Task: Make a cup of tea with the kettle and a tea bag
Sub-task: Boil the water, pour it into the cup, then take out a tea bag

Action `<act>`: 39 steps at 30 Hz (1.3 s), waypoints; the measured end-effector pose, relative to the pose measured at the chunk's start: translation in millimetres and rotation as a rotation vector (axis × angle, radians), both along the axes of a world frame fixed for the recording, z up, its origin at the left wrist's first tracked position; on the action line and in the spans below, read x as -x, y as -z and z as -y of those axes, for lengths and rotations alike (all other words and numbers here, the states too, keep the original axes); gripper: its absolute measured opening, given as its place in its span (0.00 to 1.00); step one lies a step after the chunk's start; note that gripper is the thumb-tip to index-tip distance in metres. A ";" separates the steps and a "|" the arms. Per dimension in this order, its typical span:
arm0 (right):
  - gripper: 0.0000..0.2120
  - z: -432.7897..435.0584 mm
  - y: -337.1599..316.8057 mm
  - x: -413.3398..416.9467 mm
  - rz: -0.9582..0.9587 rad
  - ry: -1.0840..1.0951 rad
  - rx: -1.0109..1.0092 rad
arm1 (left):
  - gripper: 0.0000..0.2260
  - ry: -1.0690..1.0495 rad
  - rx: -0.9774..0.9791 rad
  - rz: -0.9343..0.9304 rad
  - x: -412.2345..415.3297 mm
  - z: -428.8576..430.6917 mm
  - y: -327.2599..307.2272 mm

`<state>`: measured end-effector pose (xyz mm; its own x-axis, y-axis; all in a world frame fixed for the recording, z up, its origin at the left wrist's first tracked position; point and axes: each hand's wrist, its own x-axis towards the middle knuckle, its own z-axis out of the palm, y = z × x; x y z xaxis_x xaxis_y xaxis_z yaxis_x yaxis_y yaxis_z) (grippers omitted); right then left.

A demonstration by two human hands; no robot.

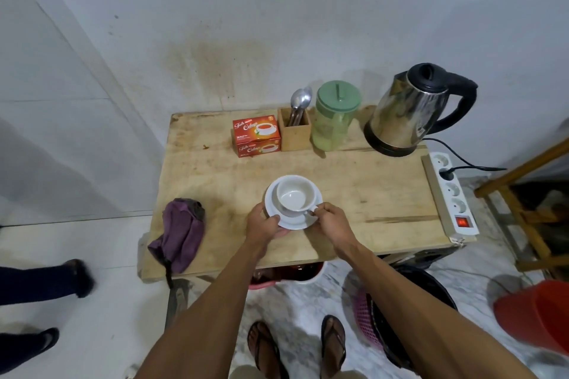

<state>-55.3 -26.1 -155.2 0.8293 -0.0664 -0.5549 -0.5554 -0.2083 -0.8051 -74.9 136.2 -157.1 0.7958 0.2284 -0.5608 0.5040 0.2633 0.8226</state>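
An empty white cup (295,195) stands on a white saucer (272,203) in the middle of the wooden table (369,194). My left hand (264,223) grips the saucer's near left rim. My right hand (334,221) pinches the cup's handle at the near right. A steel kettle (406,111) with a black lid and handle sits on its base at the back right. A red tea bag box (257,137) stands at the back, left of centre.
A wooden holder with spoons (295,129) and a green-lidded jar (334,120) stand between box and kettle. A purple cloth (181,234) hangs over the table's left front edge. A power strip (454,197) lies along the right edge. Another person's feet (77,277) are at left; a red bucket (535,314) at right.
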 end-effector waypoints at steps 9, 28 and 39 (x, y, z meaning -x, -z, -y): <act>0.08 89.0 -0.4 -24.9 -0.013 0.049 0.053 | 0.14 0.087 -0.006 0.017 -30.6 88.3 2.7; 0.09 126.0 -6.1 -32.7 0.065 -0.138 0.023 | 0.17 0.082 -0.176 -0.032 -32.8 116.5 19.6; 0.11 153.0 33.8 -40.0 0.391 -0.206 0.620 | 0.13 0.063 -1.056 0.076 -21.5 93.1 38.9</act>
<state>-15.2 -179.1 -189.0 0.9871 -0.0931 -0.1299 -0.1550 -0.7551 -0.6370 -53.4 43.2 -195.9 0.8479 0.5278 -0.0500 0.4295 -0.6285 0.6485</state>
